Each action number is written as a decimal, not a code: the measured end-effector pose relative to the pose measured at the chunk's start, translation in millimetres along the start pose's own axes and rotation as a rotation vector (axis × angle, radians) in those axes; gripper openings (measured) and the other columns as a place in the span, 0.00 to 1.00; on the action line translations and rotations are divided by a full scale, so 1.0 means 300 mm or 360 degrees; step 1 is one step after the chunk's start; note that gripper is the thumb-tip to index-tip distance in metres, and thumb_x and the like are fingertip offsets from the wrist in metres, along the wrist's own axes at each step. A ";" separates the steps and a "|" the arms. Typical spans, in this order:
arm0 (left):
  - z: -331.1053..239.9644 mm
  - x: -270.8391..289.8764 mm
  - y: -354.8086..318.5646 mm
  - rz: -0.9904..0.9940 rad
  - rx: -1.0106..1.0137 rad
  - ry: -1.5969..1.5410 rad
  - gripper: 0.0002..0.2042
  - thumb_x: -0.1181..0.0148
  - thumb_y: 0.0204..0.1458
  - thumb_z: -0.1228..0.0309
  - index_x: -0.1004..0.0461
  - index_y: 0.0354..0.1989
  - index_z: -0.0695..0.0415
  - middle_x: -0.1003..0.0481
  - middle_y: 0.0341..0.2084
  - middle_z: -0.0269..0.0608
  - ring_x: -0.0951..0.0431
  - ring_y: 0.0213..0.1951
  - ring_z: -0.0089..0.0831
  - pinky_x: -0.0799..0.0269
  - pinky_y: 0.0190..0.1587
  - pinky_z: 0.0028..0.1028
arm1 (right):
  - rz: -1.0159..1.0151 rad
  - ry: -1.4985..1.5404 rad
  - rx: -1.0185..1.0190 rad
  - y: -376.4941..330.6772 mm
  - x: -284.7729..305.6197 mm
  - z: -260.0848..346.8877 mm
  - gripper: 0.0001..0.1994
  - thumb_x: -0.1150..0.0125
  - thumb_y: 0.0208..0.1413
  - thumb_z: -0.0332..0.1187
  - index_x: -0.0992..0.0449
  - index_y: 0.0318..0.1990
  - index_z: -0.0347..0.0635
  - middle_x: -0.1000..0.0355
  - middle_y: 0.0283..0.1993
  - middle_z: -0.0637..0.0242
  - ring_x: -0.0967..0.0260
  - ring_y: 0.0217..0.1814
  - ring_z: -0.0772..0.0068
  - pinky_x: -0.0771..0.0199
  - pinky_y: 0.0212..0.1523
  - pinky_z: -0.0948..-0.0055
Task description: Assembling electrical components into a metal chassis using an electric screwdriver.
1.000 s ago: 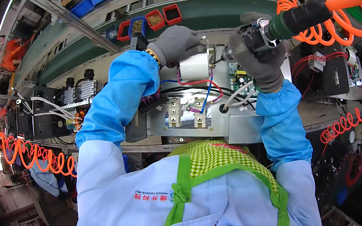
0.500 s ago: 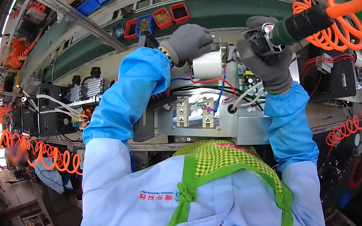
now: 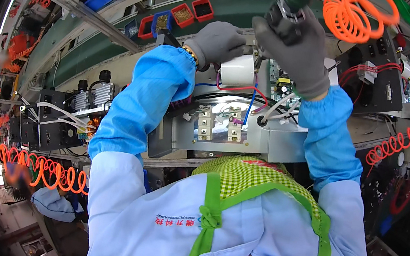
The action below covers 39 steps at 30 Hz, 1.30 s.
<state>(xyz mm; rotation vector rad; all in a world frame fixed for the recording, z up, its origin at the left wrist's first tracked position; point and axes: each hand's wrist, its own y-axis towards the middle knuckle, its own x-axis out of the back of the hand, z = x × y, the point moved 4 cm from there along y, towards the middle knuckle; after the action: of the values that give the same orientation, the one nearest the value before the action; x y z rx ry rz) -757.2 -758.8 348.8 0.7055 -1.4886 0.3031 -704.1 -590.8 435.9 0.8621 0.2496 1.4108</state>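
Fingers of the right hand point(image 3: 296, 51) are wrapped tight around a pneumatic screwdriver point(image 3: 290, 3), above the white capacitor point(image 3: 238, 71). The left hand point(image 3: 218, 42) is curled on the capacitor's top-left edge. Driver's best kept plumb, capacitor steadied.

red and blue printed label point(image 3: 176, 222) on pale coat

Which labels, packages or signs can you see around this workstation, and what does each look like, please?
White label: small upright rectangle on the black unit right of the right hand.
Embroidered patch: red and blue marks on the pale coat's chest.
No packages, signs or screens show.
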 end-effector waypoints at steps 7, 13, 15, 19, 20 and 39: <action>0.011 0.003 -0.015 0.0067 0.0082 -0.0054 0.14 0.45 0.52 0.58 0.23 0.26 0.55 0.26 0.24 0.46 0.25 0.29 0.48 0.30 0.32 0.44 | 0.0240 0.0515 -0.0378 -0.005 -0.099 -0.066 0.14 0.33 0.47 0.32 0.25 0.40 0.38 0.26 0.28 0.70 0.29 0.28 0.82 0.28 0.29 0.79; 0.002 0.009 -0.015 0.0035 0.0166 -0.0110 0.16 0.46 0.53 0.56 0.24 0.23 0.55 0.26 0.23 0.46 0.25 0.29 0.48 0.29 0.32 0.44 | 0.0046 0.0609 -0.0391 -0.022 -0.077 -0.076 0.13 0.36 0.49 0.22 0.27 0.43 0.38 0.29 0.29 0.73 0.32 0.26 0.85 0.30 0.27 0.82; 0.000 0.005 -0.024 0.0051 0.0138 -0.0141 0.17 0.47 0.54 0.56 0.24 0.23 0.55 0.25 0.24 0.45 0.24 0.30 0.47 0.29 0.33 0.43 | 0.0032 0.0578 -0.0338 -0.021 -0.085 -0.058 0.14 0.36 0.49 0.22 0.27 0.44 0.38 0.29 0.29 0.73 0.32 0.26 0.84 0.30 0.27 0.82; -0.005 0.006 -0.012 0.0115 0.0182 -0.0124 0.17 0.48 0.54 0.55 0.22 0.25 0.54 0.25 0.25 0.44 0.23 0.32 0.46 0.28 0.35 0.42 | 0.0038 0.0524 -0.0312 -0.026 -0.094 -0.044 0.14 0.37 0.49 0.21 0.28 0.45 0.36 0.29 0.29 0.72 0.31 0.26 0.83 0.30 0.26 0.81; -0.006 0.008 -0.014 0.0122 0.0191 -0.0129 0.17 0.48 0.54 0.55 0.22 0.25 0.54 0.25 0.25 0.44 0.23 0.32 0.46 0.28 0.35 0.42 | 0.0083 0.0554 -0.0312 -0.027 -0.103 -0.039 0.14 0.37 0.50 0.22 0.29 0.45 0.36 0.29 0.30 0.72 0.31 0.26 0.83 0.30 0.27 0.81; 0.023 0.036 -0.040 -0.0267 0.0296 -0.0249 0.17 0.45 0.53 0.52 0.22 0.31 0.54 0.24 0.29 0.44 0.24 0.33 0.46 0.28 0.36 0.40 | 0.0102 0.0598 -0.0217 -0.018 -0.079 -0.019 0.14 0.36 0.49 0.22 0.28 0.44 0.36 0.29 0.32 0.68 0.31 0.26 0.80 0.29 0.25 0.78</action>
<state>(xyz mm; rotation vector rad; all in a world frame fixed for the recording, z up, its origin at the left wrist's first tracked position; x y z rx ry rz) -754.6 -774.6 356.0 1.0167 -1.5502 0.2642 -708.3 -610.1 420.7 0.4923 0.4081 1.6259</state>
